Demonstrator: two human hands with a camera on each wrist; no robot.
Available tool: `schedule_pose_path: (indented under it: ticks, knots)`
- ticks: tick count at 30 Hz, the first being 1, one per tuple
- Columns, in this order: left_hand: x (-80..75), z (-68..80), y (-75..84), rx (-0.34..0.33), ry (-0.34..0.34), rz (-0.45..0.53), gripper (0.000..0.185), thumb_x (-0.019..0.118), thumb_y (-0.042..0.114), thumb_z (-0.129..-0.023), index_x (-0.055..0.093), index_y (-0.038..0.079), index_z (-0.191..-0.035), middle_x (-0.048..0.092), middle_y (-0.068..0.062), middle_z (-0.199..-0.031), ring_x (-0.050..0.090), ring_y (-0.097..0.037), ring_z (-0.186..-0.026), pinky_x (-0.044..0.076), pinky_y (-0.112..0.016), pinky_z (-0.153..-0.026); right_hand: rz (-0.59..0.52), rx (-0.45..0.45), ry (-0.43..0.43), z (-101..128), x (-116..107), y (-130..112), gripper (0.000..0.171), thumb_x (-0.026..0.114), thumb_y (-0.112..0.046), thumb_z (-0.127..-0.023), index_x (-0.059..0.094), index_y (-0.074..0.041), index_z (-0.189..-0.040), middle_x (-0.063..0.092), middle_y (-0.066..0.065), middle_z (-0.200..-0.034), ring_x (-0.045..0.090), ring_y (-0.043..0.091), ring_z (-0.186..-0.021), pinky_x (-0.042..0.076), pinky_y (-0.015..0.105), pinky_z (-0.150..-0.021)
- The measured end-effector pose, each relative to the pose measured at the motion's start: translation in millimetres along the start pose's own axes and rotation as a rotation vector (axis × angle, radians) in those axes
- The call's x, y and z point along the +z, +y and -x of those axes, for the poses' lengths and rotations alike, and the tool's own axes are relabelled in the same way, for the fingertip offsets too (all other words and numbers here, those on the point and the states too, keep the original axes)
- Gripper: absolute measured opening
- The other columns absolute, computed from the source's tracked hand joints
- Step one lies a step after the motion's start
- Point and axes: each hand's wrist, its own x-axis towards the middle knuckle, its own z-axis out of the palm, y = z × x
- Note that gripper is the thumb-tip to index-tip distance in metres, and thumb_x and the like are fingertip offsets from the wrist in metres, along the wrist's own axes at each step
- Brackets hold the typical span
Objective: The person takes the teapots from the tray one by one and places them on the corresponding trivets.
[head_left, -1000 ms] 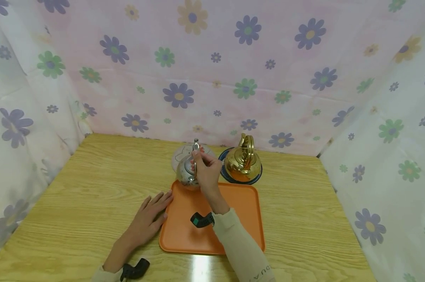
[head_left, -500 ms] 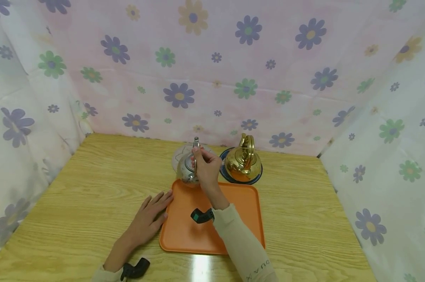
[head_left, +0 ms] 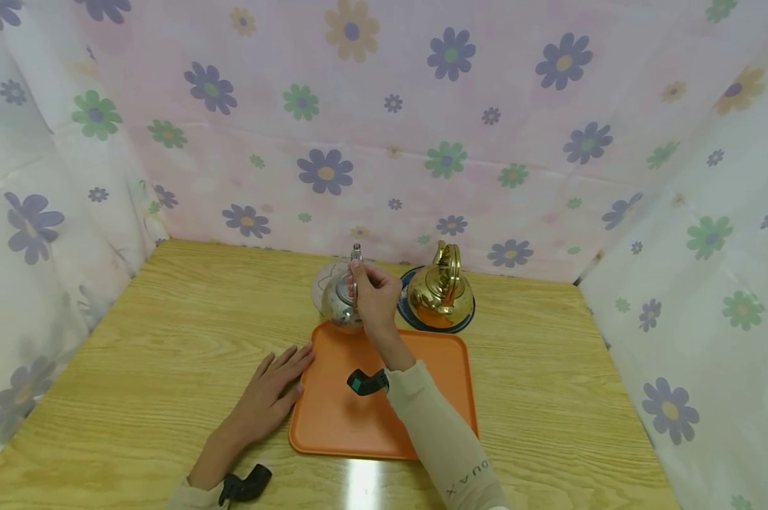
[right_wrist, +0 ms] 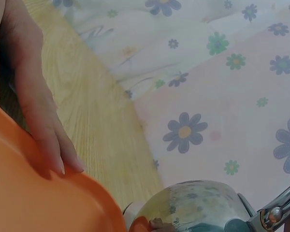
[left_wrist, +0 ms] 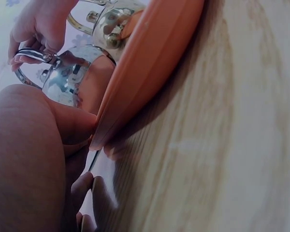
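Note:
My right hand grips the upright handle of a shiny silver kettle. In the head view the kettle overlaps a pale round plate and sits close to the far edge of an orange tray; whether it rests on the plate cannot be told. At the tray's left edge lies my left hand, its fingers extended. Its fingertips touch the tray rim in the right wrist view. The left wrist view shows the silver kettle beyond the tray's side wall, the right hand's fingers curled round its handle.
A gold kettle stands on a dark blue plate, close to the right of my right hand. All of this is on a wood-grain table. Flowered cloth hangs behind and at both sides.
The silver kettle, in my right hand, has shifted slightly away from me and a little to the right. My left hand, the tray and the gold kettle have stayed in place.

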Motion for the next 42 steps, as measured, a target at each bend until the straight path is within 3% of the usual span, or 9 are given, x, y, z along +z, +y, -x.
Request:
schedule_pose_path:
  ticks: [6, 12, 16, 24, 32, 42]
  knots:
    - [0.1, -1.0, 0.5, 0.001, 0.002, -0.002, 0.049, 0.055, 0.017, -0.104, 0.050, 0.005, -0.151, 0.043, -0.012, -0.159, 0.034, -0.045, -0.147, 0.016, -0.068, -0.116, 0.006, 0.007, -0.012, 0, 2, -13, 0.024, 0.061, -0.009, -0.102, 0.075, 0.011, -0.099, 0.060, 0.045, -0.083, 0.051, 0.014, -0.045, 0.036, 0.025, -0.038]
    - [0.3, -0.7, 1.7, 0.001, 0.004, -0.001, 0.049, 0.055, 0.017, -0.104, 0.050, 0.005, -0.151, 0.043, -0.012, -0.159, 0.035, -0.045, -0.147, 0.016, -0.068, -0.115, 0.014, 0.015, -0.010, 5, 6, -29, 0.024, 0.061, -0.008, -0.102, 0.074, 0.011, -0.096, 0.063, 0.039, -0.080, 0.051, 0.014, -0.045, 0.037, 0.026, -0.038]
    - [0.3, -1.0, 2.0, 0.004, 0.005, -0.002, 0.049, 0.055, 0.017, -0.104, 0.050, 0.005, -0.151, 0.044, -0.012, -0.159, 0.035, -0.046, -0.147, 0.017, -0.068, -0.115, 0.012, 0.030, -0.002, -2, 4, -15, 0.025, 0.062, -0.011, -0.102, 0.075, 0.011, -0.097, 0.063, 0.039, -0.081, 0.052, 0.013, -0.046, 0.038, 0.024, -0.040]
    - [1.6, -0.8, 0.8, 0.002, 0.008, -0.003, 0.049, 0.056, 0.018, -0.104, 0.050, 0.006, -0.151, 0.044, -0.011, -0.159, 0.035, -0.045, -0.147, 0.016, -0.068, -0.115, -0.002, 0.035, 0.022, -12, 3, 2, 0.028, 0.066, -0.019, -0.101, 0.077, 0.006, -0.095, 0.068, 0.011, -0.069, 0.046, 0.010, -0.041, 0.037, 0.023, -0.038]
    - [1.7, -0.5, 1.3, -0.007, 0.000, 0.007, 0.049, 0.055, 0.020, -0.105, 0.049, 0.007, -0.152, 0.043, -0.011, -0.159, 0.034, -0.044, -0.148, 0.013, -0.064, -0.118, 0.016, -0.013, 0.025, -14, 3, 4, 0.029, 0.067, -0.021, -0.100, 0.077, 0.006, -0.097, 0.066, 0.036, -0.081, 0.045, 0.013, -0.039, 0.037, 0.026, -0.038]
    - [0.7, 0.9, 2.0, 0.002, 0.015, 0.009, 0.049, 0.055, 0.019, -0.105, 0.049, 0.007, -0.152, 0.043, -0.012, -0.159, 0.035, -0.044, -0.147, 0.013, -0.063, -0.119, 0.038, -0.028, -0.010, -19, 1, 7, 0.033, 0.065, -0.024, -0.101, 0.077, 0.006, -0.097, 0.063, 0.040, -0.084, 0.044, 0.011, -0.040, 0.037, 0.024, -0.038]
